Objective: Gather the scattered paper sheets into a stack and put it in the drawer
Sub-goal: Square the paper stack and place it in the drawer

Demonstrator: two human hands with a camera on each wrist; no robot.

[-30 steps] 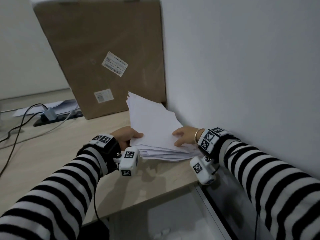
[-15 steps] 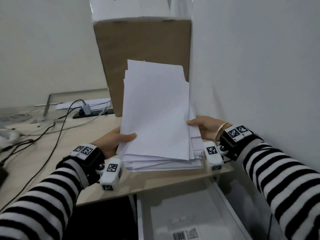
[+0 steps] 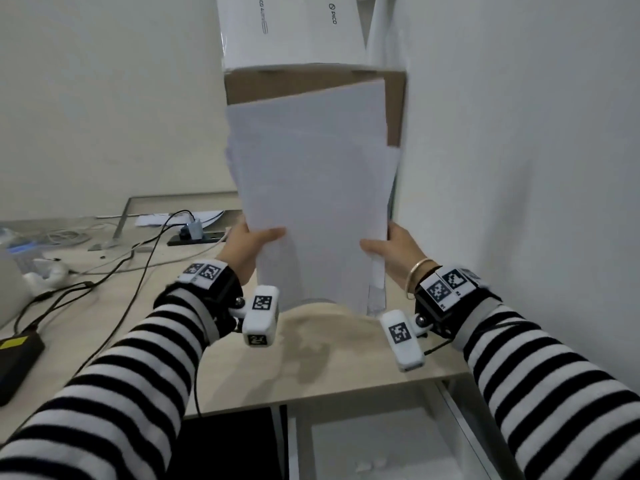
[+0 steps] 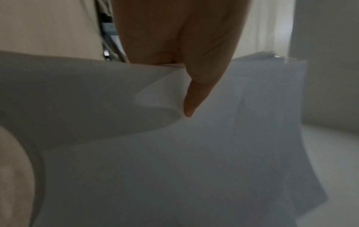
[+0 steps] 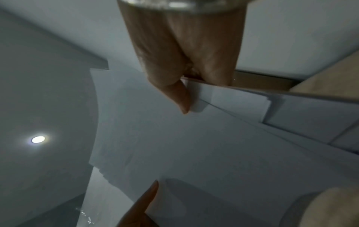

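Observation:
A stack of white paper sheets (image 3: 311, 188) stands upright on its short edge above the wooden desk (image 3: 329, 358). My left hand (image 3: 247, 245) grips its left edge, thumb on the front face. My right hand (image 3: 391, 252) grips the right edge the same way. The sheets are uneven, with corners sticking out at the right. In the left wrist view my thumb (image 4: 196, 92) presses into the paper (image 4: 174, 161). In the right wrist view my right thumb (image 5: 178, 98) lies on the fanned sheets (image 5: 213, 145). An open drawer (image 3: 377, 445) shows below the desk's front edge.
A tall cardboard box (image 3: 304, 84) with white boxes (image 3: 291, 29) on top stands behind the stack, against the right wall (image 3: 519, 168). Black cables (image 3: 138, 258), a power strip (image 3: 194, 237) and a dark device (image 3: 14, 362) lie on the desk's left side.
The stack was lying flat on the desk; both hands have lifted it and tilted it upright. The view has risen with it.

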